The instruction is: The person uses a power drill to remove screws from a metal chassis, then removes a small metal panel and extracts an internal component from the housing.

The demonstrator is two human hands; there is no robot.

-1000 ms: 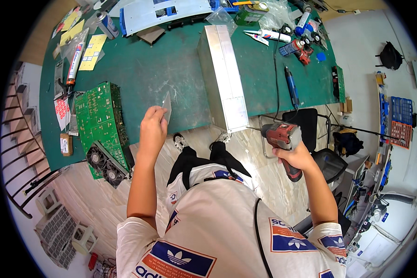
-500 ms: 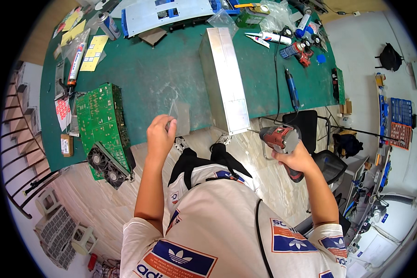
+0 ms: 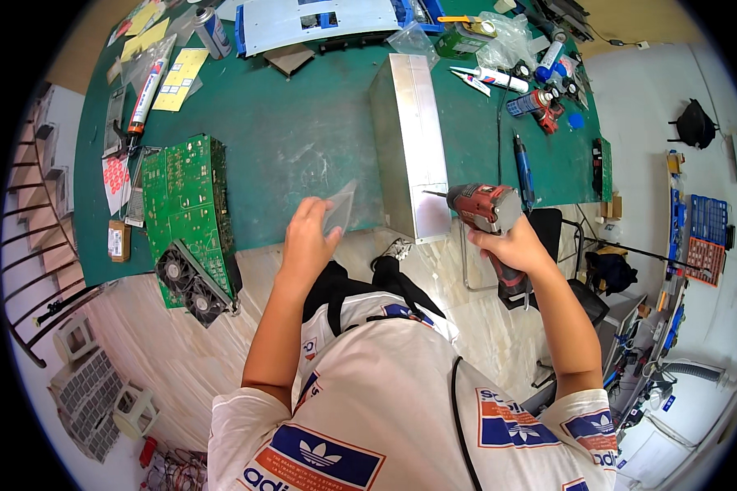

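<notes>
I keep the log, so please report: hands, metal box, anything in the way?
Left hand pinching translucent sheet. Right hand gripping red drill, bit at metal box, contact unclear. Nothing seen blocking; blue tool lies right of box.

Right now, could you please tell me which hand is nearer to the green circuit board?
Left. The left hand, holding clear plastic, is right of the circuit board; the right hand, holding a drill, is farther right, past the metal box.

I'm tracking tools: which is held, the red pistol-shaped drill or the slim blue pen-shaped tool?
The red pistol-shaped drill: the right hand grips it, while the slim blue tool lies on the green bench.
</notes>
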